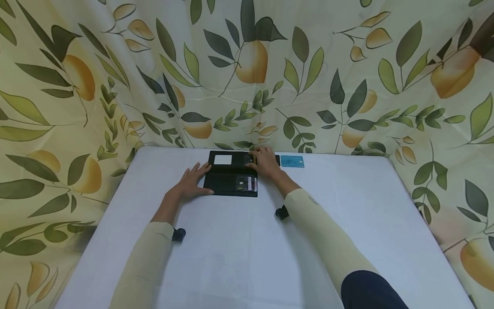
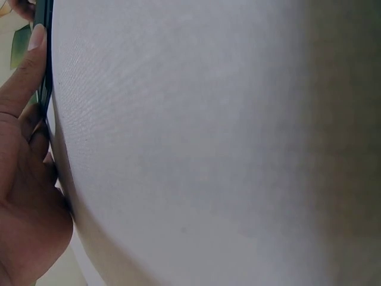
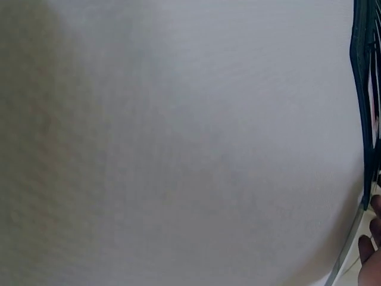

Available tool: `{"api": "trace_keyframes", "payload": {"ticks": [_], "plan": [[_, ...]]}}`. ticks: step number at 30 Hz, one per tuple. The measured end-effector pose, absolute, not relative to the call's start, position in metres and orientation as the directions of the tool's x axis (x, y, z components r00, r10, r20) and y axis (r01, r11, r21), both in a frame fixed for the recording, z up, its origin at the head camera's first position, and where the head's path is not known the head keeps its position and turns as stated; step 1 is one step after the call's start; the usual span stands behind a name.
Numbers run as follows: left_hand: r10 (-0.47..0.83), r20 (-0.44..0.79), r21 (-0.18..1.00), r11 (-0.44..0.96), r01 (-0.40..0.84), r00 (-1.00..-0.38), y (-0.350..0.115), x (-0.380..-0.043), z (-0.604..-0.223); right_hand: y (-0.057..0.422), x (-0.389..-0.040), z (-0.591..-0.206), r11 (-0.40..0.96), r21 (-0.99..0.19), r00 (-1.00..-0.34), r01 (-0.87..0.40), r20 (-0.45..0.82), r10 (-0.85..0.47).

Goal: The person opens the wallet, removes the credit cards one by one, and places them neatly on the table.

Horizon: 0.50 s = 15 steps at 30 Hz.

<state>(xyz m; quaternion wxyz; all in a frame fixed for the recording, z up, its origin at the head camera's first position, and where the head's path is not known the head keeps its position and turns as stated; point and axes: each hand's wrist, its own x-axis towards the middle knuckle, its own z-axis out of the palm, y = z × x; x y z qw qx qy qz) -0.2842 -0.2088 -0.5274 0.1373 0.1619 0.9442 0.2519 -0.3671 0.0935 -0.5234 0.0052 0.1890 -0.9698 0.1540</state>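
A black wallet (image 1: 220, 185) lies unfolded at the table's back edge, with a white patch (image 1: 223, 159) on its upper half. Several cards (image 1: 245, 183) sit in slots at the lower half's right side. My left hand (image 1: 190, 182) steadies the wallet's left side with spread fingers; its thumb rests near the lower edge. At the upper right, my right hand (image 1: 266, 163) pinches a dark card (image 1: 248, 159) between thumb and fingers, partly hiding it. In the left wrist view, the thumb lies along the wallet edge (image 2: 49, 42). Only fingertips (image 3: 376, 229) show beside the wallet in the right wrist view.
A blue card (image 1: 292, 161) lies on the white table (image 1: 239, 249) to the right of my right hand, with a dark card (image 1: 278, 160) peeking out between them. A curtain (image 1: 308, 86) printed with fruit and leaves hangs right behind the table's back edge.
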Motion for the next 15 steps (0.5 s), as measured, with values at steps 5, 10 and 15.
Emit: {"api": "trace_keyframes", "payload": {"ticks": [5,10,15], "plan": [[0.371,-0.179,0.528,0.818,0.229,-0.911,-0.207,-0.284,-0.528,0.095,-0.365,-0.523,0.884,-0.276,-0.925,-0.377,0.077,-0.371],[0.366,-0.178,0.526,0.820,0.226,-0.914,-0.207,-0.285,-0.527,0.101,-0.364,-0.520,0.879,-0.283,-0.924,-0.382,0.089,-0.373],[0.358,-0.184,0.520,0.826,0.218,-0.915,-0.207,-0.284,-0.528,0.108,-0.363,-0.521,0.874,-0.289,-0.920,-0.390,0.092,-0.380]]}}
